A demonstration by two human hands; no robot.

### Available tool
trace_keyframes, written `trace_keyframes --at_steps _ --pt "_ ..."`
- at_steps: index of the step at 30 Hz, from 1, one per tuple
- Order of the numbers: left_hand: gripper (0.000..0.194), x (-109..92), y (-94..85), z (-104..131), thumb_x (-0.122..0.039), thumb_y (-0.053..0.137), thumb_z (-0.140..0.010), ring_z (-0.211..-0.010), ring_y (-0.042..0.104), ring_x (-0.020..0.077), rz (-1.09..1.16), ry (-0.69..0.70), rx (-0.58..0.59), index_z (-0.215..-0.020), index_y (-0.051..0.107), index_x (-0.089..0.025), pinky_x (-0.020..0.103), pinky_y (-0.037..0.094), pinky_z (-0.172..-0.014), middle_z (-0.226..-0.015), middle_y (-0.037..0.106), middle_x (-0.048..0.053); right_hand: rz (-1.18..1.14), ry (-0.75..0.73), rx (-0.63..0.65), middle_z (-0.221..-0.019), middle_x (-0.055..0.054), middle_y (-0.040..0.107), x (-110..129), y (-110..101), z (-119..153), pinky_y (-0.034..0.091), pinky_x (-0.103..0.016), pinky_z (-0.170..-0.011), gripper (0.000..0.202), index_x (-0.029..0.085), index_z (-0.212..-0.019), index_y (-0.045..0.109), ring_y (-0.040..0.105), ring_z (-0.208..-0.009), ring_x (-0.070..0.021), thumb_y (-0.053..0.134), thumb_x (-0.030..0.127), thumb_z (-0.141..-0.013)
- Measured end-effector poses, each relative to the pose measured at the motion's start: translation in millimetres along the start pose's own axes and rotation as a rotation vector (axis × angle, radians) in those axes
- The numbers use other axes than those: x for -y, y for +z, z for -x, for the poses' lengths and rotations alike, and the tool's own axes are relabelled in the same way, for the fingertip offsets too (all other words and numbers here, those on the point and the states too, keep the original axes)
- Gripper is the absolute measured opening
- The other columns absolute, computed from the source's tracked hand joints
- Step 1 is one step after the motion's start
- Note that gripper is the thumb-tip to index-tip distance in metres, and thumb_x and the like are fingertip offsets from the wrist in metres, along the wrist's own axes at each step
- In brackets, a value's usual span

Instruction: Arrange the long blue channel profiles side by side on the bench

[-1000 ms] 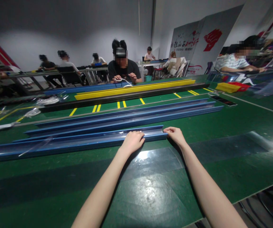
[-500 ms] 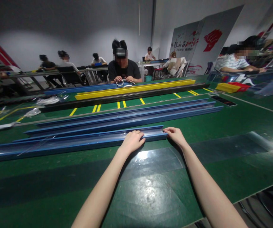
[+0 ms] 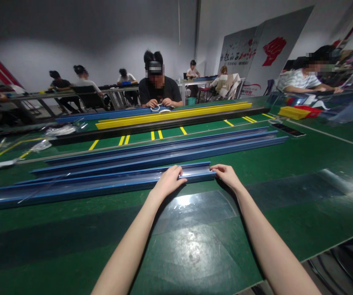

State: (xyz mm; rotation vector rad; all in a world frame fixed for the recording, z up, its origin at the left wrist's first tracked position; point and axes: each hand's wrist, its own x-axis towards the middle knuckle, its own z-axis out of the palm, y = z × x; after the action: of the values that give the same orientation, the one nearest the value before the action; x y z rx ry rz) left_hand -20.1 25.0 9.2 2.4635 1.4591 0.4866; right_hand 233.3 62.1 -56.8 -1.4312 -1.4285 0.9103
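Observation:
A long blue channel rail (image 3: 102,187) lies across the green table in front of me, its open side up and a shiny clear lining inside. My left hand (image 3: 169,180) grips it near its right end, thumb at the near wall and fingers reaching over into the trough. At the very end of the rail, my right hand (image 3: 225,173) is closed in a pinch; what sits between its fingertips is too small to make out. Below both hands, a clear plastic strip (image 3: 197,209) lies flat on the table, passing under my forearms.
Two more blue rails (image 3: 225,149) lie just beyond. Farther off are a black rail (image 3: 164,123), a yellow rail (image 3: 179,114) and a co-worker (image 3: 159,88) handling a white ring. A phone (image 3: 288,130) and a yellow tray (image 3: 293,112) are at right.
My left hand has shifted slightly, its fingers reaching a little farther over the rail. My right hand keeps its pinch at the rail's end. The co-worker's white ring has dipped slightly.

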Motion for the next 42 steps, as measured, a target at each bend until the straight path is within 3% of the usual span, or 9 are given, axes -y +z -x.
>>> trace_keyframes --at_steps 14,42 --pt "0.022 7.0 1.1 -2.2 -0.035 0.057 -0.075 -0.069 0.048 0.0146 0.038 0.006 -0.005 -0.068 0.043 -0.019 0.025 0.034 -0.061 -0.073 0.051 -0.001 -0.01 -0.031 0.078 -0.081 -0.006 0.069 -1.7 -2.0 -0.2 0.046 -0.026 -0.065 0.028 0.016 -0.08 0.068 0.062 -0.074 -0.0173 0.057 0.036 -0.064" --pt "0.025 7.6 3.3 -2.3 -0.039 0.055 -0.077 -0.067 0.049 0.0146 -0.02 0.011 -0.022 -0.066 0.047 -0.019 0.024 0.033 -0.06 -0.073 0.053 0.0 0.056 -0.065 0.104 -0.087 -0.005 0.069 -2.9 -3.9 -0.8 0.046 -0.027 -0.071 0.026 0.019 -0.082 0.068 0.062 -0.08 -0.0177 0.054 0.035 -0.067"
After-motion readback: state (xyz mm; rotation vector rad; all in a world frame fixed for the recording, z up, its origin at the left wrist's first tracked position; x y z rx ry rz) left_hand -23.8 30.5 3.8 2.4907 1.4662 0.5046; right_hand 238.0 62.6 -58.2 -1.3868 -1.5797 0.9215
